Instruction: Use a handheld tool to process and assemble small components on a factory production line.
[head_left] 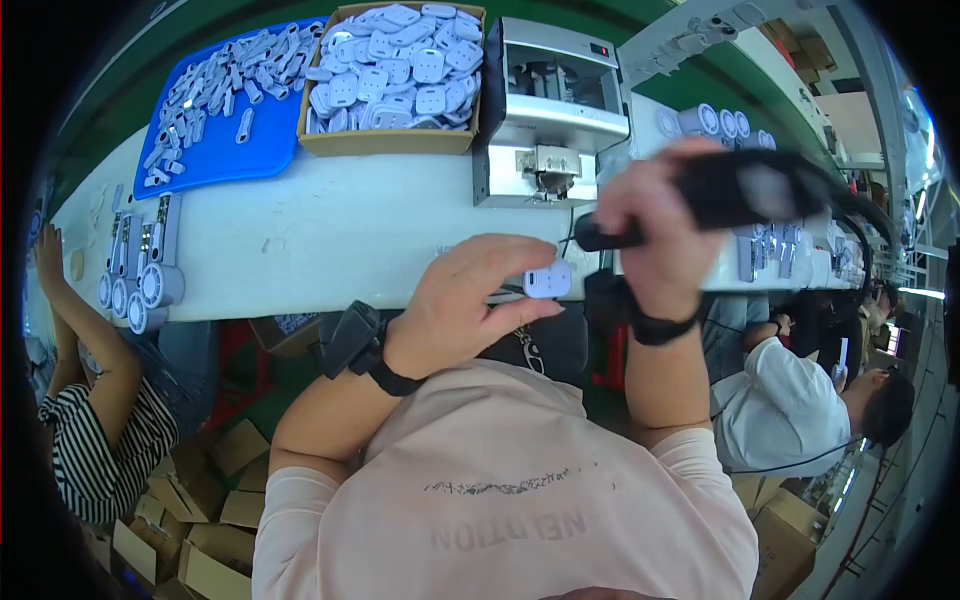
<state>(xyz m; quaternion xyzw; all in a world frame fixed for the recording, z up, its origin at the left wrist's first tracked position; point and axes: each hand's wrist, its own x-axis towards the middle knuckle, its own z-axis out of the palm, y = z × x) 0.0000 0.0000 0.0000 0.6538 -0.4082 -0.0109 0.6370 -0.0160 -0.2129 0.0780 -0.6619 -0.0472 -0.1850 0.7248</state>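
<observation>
My left hand [455,295] pinches a small pale plastic housing [548,280] between thumb and fingers, just above the table's near edge. It has rounded corners and a dark slot on one side. My right hand [662,230] is wrapped round a black electric screwdriver [735,188], held nearly level and smeared by motion. The driver's tip points left, close above the housing; whether the two touch I cannot tell. Beyond my hands stands a silver screw feeder machine [560,130] with a small metal outlet at its front.
A cardboard box [390,143] heaped with pale housings stands at the back, beside a blue tray [270,150] of small narrow parts. White handheld fans [155,285] lie at the left, more fan parts [705,120] at the right. Co-workers sit on both sides; open cartons [215,555] are on the floor.
</observation>
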